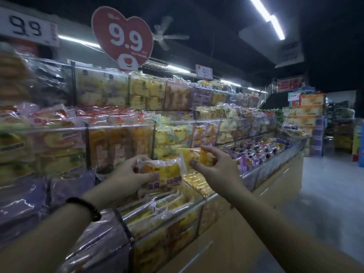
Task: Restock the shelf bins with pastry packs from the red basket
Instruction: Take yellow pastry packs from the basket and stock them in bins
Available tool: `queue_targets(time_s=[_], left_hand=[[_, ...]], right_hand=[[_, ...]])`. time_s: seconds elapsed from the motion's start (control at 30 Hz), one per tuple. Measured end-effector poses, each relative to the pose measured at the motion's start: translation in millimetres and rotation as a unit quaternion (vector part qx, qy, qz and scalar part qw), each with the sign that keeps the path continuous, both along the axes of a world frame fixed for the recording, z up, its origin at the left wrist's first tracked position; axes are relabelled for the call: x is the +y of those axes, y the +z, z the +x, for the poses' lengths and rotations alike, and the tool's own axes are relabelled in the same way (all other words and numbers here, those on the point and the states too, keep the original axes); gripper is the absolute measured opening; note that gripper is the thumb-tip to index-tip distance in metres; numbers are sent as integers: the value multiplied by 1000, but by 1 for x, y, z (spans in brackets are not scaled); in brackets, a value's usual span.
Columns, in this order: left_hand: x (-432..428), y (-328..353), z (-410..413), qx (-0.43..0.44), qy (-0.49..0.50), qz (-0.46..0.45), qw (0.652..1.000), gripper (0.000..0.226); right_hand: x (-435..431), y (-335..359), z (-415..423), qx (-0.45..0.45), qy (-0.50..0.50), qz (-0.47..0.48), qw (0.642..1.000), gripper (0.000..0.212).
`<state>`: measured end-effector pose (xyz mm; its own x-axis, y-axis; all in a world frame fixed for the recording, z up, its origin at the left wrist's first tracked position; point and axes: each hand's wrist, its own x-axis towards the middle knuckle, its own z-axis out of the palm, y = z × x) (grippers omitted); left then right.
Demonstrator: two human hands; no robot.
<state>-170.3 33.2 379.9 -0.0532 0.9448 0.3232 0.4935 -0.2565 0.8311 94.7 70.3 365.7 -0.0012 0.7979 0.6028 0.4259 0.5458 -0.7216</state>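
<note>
My left hand grips a clear pastry pack with a yellow cake inside, held flat above the lowest shelf bin. My right hand pinches a second yellow pastry pack between thumb and fingers, just right of the first and in front of the middle-tier bin. Both packs hover over the bin of similar yellow packs. The red basket is out of view.
Clear acrylic bins in three tiers run along the left, packed with yellow, orange and purple packs. A red heart price sign stands on top. The wooden counter base borders a grey aisle floor. Stacked cartons stand at the far end.
</note>
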Motion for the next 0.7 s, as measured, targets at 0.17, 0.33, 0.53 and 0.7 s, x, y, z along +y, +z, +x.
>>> queue_targets(time_s=[0.17, 0.33, 0.53, 0.7], left_hand=[[39, -28, -45, -4, 126, 72, 989, 24], [51, -37, -66, 47, 172, 125, 976, 20], [52, -42, -80, 91, 228, 132, 960, 25], [46, -39, -72, 130, 253, 114, 952, 33]], right_hand=[[88, 5, -21, -20, -77, -30, 996, 64], [155, -4, -67, -115, -116, -83, 983, 70], [196, -10, -108, -160, -79, -138, 974, 64], [191, -1, -100, -272, -50, -176, 945, 71]])
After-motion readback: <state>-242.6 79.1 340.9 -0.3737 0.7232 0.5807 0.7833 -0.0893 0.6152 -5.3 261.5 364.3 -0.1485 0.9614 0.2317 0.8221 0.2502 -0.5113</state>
